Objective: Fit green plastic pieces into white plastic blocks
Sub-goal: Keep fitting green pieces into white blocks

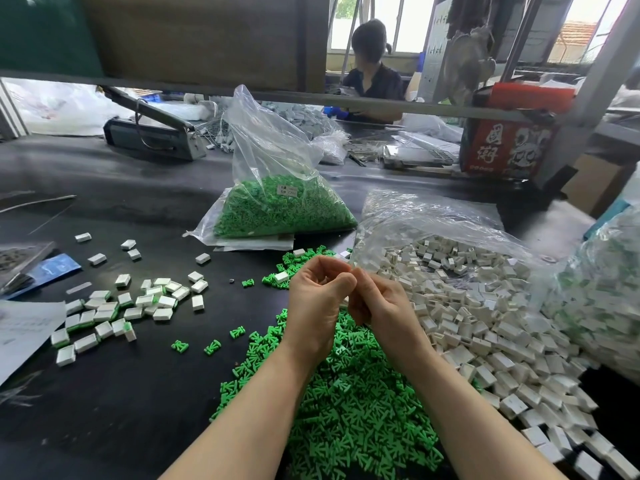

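While a modest batch of finished blocks (114, 308) lay at the left, large heaps of green pieces (349, 393) and white blocks (485, 327) remained. Left hand (317, 299) and right hand (379, 301) were curled together; anything held was hidden.

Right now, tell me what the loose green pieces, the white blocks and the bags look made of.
Green pieces: likely moulded plastic, matte, uniform colour, crisp edges.
White blocks: likely hard plastic, slight sheen, identical hollow box shapes.
Bags: thin clear plastic film, crinkled, glossy highlights, contents showing through.
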The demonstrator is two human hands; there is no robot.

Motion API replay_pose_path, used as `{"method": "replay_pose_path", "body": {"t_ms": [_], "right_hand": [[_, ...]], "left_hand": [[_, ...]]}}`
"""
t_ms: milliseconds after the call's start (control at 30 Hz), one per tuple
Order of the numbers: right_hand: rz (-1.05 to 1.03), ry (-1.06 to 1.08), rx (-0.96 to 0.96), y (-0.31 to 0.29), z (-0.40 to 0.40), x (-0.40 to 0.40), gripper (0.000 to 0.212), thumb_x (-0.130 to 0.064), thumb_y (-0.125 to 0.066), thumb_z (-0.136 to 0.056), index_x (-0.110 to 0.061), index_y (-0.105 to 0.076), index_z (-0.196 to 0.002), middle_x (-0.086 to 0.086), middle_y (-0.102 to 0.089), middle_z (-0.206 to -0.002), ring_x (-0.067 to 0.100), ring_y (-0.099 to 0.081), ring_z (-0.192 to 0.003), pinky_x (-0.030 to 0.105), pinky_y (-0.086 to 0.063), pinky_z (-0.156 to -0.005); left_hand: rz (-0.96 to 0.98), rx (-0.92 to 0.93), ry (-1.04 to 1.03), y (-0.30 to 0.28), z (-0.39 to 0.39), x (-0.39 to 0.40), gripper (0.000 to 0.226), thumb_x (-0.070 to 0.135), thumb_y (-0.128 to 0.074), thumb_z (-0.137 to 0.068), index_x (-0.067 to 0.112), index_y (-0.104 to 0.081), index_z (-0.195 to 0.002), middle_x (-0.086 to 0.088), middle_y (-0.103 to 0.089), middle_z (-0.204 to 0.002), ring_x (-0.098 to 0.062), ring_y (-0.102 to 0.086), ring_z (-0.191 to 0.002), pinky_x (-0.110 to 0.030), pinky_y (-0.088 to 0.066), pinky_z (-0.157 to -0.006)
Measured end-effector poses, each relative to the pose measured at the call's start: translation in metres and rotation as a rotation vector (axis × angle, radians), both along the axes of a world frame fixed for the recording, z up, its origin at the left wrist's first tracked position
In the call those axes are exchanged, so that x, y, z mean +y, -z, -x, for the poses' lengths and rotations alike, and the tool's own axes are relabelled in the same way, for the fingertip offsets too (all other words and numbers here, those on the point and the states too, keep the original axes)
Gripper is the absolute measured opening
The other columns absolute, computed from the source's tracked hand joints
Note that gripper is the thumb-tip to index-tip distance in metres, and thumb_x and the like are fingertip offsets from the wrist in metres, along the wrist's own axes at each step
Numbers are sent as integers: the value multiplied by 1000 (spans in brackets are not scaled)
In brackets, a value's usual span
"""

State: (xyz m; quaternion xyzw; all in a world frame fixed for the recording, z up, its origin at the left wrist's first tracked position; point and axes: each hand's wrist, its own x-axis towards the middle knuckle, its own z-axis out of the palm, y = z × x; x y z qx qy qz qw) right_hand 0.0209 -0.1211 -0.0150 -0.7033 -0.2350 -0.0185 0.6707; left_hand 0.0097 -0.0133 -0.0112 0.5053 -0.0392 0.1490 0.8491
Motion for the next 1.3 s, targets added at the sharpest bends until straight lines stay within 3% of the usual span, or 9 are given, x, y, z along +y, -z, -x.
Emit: {"method": "replay_pose_path", "body": {"t_ms": [133, 300, 467, 633, 733, 1033, 1133, 1300], "right_hand": [[0, 13, -2, -1, 0, 1, 42, -45, -47, -96, -24, -57, -60, -7, -46, -52, 9, -41, -50, 24, -33, -48], [-30, 4, 21, -1, 1, 3, 46, -45, -46, -96, -15, -56, -63, -7, -45, -52, 8, -40, -49, 23, -33, -47], [-127, -66, 190, -7, 3, 6, 50, -48, -37, -96, -23, -60, -60, -5, -47, -54, 8, -40, -50, 21, -31, -48], [-181, -75, 249, -13, 5, 6, 45, -27, -31, -106, -10, -55, -73, -2, -47, -56, 10, -41, -49, 21, -32, -47], [-159, -55, 247, -14, 5, 6, 40, -25, -31, -106, 0, -57, -88, 0, -47, -57, 11, -42, -50, 22, -33, -47], [-48, -22, 201, -18, 6, 4, 49, -27, -29, -107, -12, -53, -67, -2, -49, -51, 11, -41, -47, 20, -33, -46], [86, 33, 178, -22, 1, -2, 47, -30, -35, -106, -12, -56, -68, -1, -52, -53, 12, -45, -48, 24, -36, -50], [336, 133, 183, -23, -9, -21, 44, -30, -40, -105, -12, -57, -69, 0, -53, -55, 13, -42, -46, 31, -36, -51]], "left_hand": [[14, -6, 16, -2, 2, -1, 11, -3, -59, -69, 6, -57, -74, -5, -52, -55, -21, -49, -42, -27, -43, -38], [-17, 12, -13, -5, 4, 1, 11, 0, -60, -69, 6, -58, -78, 0, -55, -57, -15, -50, -46, -26, -44, -40], [-23, 48, -30, -8, 5, 6, 20, 10, -64, -72, 8, -65, -91, -3, -60, -67, -17, -53, -59, -32, -48, -59], [28, 46, -23, -8, 4, 9, 10, -4, -63, -88, 3, -67, -94, -7, -66, -75, -12, -60, -61, -25, -51, -66], [54, 42, -15, -9, 5, 8, 11, -4, -64, -86, 3, -66, -93, -6, -67, -76, -11, -63, -64, -21, -53, -64], [23, 110, -27, -11, 5, 10, 11, -1, -62, -90, 6, -70, -95, -6, -72, -82, -13, -67, -74, -24, -57, -73], [161, 244, -100, -13, -1, 23, 9, 2, -63, -90, 6, -71, -91, -2, -72, -73, -8, -66, -62, -20, -58, -64], [594, 468, -212, -10, -7, 77, 17, 6, -61, -93, 4, -63, -76, -3, -66, -52, -9, -64, -45, -24, -59, -59]]}}
